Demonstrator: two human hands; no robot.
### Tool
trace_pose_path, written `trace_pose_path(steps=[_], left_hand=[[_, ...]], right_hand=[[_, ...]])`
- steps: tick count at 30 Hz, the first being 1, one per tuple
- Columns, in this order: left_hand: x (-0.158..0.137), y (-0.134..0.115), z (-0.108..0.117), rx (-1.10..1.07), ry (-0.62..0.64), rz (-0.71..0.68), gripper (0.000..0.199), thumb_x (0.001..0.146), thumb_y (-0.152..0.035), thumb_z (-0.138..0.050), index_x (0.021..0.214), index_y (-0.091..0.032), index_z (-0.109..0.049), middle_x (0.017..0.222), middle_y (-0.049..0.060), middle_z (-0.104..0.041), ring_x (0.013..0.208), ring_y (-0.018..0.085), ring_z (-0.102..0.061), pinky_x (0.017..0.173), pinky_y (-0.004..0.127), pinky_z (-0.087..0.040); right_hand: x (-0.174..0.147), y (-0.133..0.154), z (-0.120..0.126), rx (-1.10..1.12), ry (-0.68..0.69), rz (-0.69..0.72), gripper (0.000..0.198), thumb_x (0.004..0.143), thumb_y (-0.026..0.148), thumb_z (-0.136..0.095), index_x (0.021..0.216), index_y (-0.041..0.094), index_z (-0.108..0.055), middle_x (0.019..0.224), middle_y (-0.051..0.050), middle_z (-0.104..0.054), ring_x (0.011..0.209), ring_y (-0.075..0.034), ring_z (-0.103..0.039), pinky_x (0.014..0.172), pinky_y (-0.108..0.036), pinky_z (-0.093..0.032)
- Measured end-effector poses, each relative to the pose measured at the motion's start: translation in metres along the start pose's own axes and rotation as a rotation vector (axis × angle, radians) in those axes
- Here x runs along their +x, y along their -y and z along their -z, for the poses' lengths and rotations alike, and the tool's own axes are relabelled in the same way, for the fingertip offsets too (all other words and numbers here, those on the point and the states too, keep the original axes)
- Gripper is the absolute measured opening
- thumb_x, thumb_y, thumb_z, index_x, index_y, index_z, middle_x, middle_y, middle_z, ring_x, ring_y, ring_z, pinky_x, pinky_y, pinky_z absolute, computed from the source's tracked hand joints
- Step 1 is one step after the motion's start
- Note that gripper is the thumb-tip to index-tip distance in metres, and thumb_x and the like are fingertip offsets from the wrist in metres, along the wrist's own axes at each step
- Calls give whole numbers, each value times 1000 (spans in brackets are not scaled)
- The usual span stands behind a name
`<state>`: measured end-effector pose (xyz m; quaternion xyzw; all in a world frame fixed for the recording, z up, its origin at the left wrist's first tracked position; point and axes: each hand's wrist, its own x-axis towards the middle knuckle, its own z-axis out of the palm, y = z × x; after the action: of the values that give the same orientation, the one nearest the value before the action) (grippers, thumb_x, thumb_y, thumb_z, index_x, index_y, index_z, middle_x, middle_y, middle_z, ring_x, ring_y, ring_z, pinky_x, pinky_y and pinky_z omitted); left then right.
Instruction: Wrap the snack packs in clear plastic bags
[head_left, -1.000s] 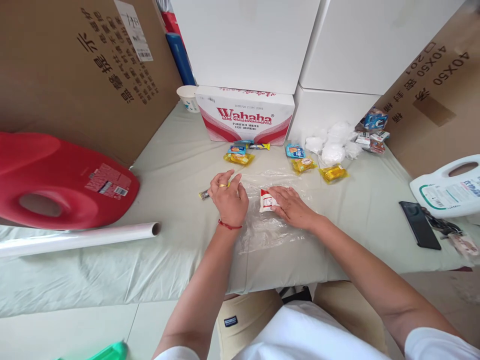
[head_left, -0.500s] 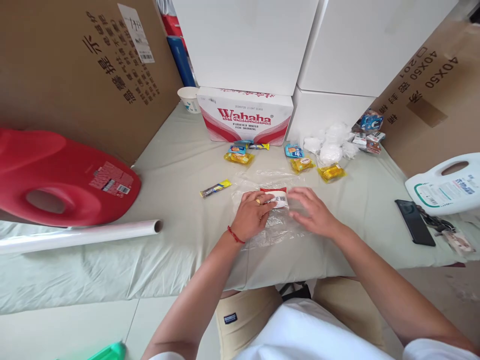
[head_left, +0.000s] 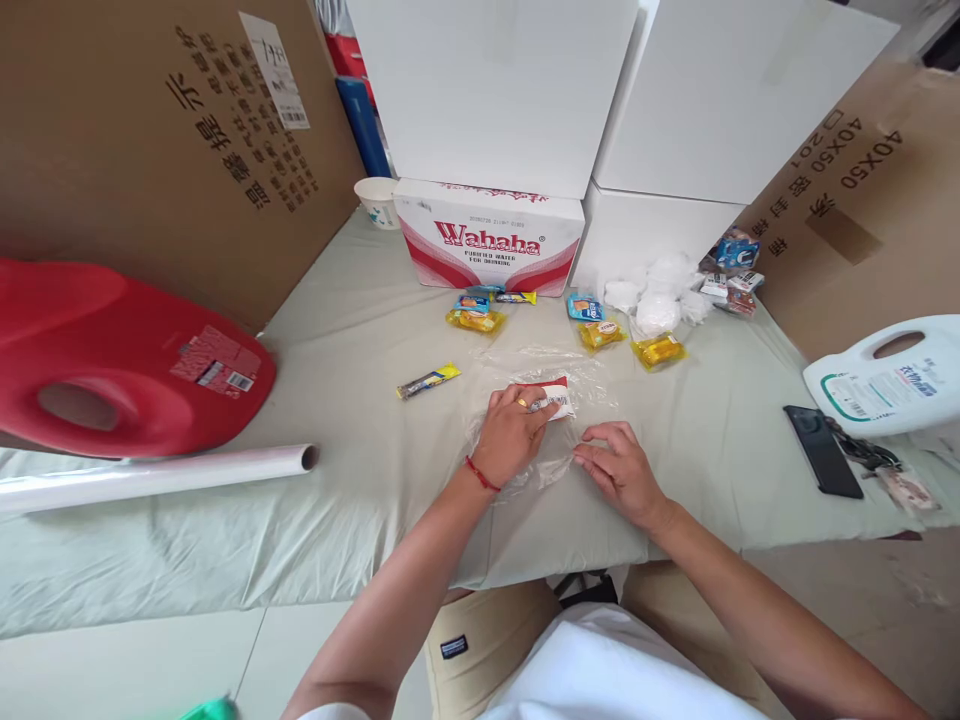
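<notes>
Your left hand point(head_left: 513, 436) over red-white packet point(head_left: 553, 396), fingers on top; can't tell if gripping or just pressing. Packet lies on clear plastic sheet point(head_left: 594, 385), on table point(head_left: 349, 390) in front of you. Your right hand point(head_left: 619, 474) pinches sheet's near-right edge, thumb against fingers. Snack bar point(head_left: 427, 381) left of sheet, apart from both hands.

1 Wahaha box point(head_left: 487, 243). In front or front-right of it: 3 yellow packs point(head_left: 659, 351), at least 2 blue packs point(head_left: 586, 307), 2 bars point(head_left: 427, 381), 1 red-white pack point(head_left: 564, 396), 1 film point(head_left: 592, 383), 2 hands point(head_left: 510, 437). Left of it: 1 cup point(head_left: 377, 208), 1 red jug point(head_left: 142, 345), 1 roll point(head_left: 165, 478). Right of it: 1 white jug point(head_left: 877, 388), 1 phone point(head_left: 823, 450), white bundles point(head_left: 660, 312) (count unclear). Brown cartons point(head_left: 135, 190): 2, one each side of it.
</notes>
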<state>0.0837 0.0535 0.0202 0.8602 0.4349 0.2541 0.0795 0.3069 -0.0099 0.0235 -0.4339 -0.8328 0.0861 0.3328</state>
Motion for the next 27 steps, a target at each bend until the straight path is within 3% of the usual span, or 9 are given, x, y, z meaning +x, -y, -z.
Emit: trace_pose_path(steps=[2,6,10,13,17,21,24,27], left_hand=[[1,0,1,-7,1,-7,35,96,-19,-53,122,-31,-73,126,7,-68,107,26,-54,82,41,-38],[5,-1,3,-31,16,-16,37,93,-14,-54,118,-31,-74,121,7,-69,104,26,-56,81,41,-38],[9,0,5,-77,18,-25,41,91,-10,-49,115,-30,-75,116,6,-70,104,25,-60,89,45,-40],[6,9,12,-187,33,-22,49,89,-7,-44,123,-30,-71,119,6,-71,109,24,-63,100,48,-41],[-14,27,33,-375,103,-60,72,77,-7,-47,145,-29,-51,138,5,-65,128,23,-59,124,51,-23],[-38,32,40,-330,174,-121,83,75,-16,-60,154,-27,-36,159,9,-45,151,30,-36,128,58,-7],[-45,30,28,-259,64,-45,69,83,-27,-66,149,-25,-45,156,13,-49,151,33,-36,126,61,-9],[-39,34,15,-398,-90,141,28,94,-34,-57,117,-24,-67,122,8,-73,124,26,-63,121,52,-31]], right_hand=[[16,-2,8,6,-29,9,16,99,21,-57,107,26,-71,108,-8,-64,100,-23,-56,87,-40,-52],[52,-12,14,50,46,-28,17,103,25,-50,104,24,-67,105,-7,-60,93,-19,-60,80,-32,-51],[81,-22,7,70,130,-90,20,105,28,-45,100,23,-64,102,-6,-59,89,-17,-61,77,-29,-49],[94,-29,-3,88,218,-104,19,104,28,-46,99,23,-63,99,-5,-60,89,-17,-60,79,-28,-47],[101,-38,-12,84,280,-142,17,102,26,-49,98,22,-65,96,-5,-60,86,-17,-59,76,-27,-44],[104,-42,-12,88,324,-139,19,102,25,-49,96,21,-66,93,-4,-62,81,-16,-58,73,-26,-41],[107,-42,-9,111,343,-142,20,101,26,-50,95,20,-67,91,-4,-64,80,-16,-59,73,-26,-40],[110,-43,-6,134,368,-156,21,101,27,-50,96,20,-69,92,-5,-66,83,-17,-60,75,-27,-41]])
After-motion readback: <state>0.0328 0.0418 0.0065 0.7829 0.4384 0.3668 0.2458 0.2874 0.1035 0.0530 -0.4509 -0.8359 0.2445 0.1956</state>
